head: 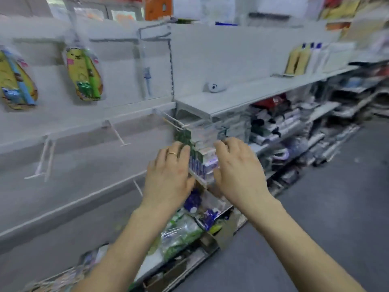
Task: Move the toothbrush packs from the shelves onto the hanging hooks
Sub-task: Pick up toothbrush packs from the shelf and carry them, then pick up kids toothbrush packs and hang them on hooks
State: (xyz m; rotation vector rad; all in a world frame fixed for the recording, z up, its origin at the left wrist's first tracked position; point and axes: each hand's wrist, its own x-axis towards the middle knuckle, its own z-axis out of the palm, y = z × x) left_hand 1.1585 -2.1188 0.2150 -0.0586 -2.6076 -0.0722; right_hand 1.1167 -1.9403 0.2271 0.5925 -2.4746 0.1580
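At the white pegboard wall [117, 60] of a shop aisle, two hands meet around one stack of clear plastic toothbrush packs [203, 159] with green and purple card; blur hides how many packs it has. The left hand [168, 175], a gold ring on one finger, curls its fingers [185, 150] round the stack's left side. The right hand [240, 171] curls its fingers [221, 144] over the right side, so both grip it. The stack's top sits near the tip of one white wire hook [170, 121]. Three more bare hooks [114, 131] jut from the wall to the left and below. Two yellow cartoon toothbrush packs [84, 74] hang higher up. Beneath the hands, loose green and purple packets [189, 226] lie on the bottom shelf [153, 260]. Rightward, a white upper shelf [242, 98] carries one small white object [214, 87], with crammed shelves under it.
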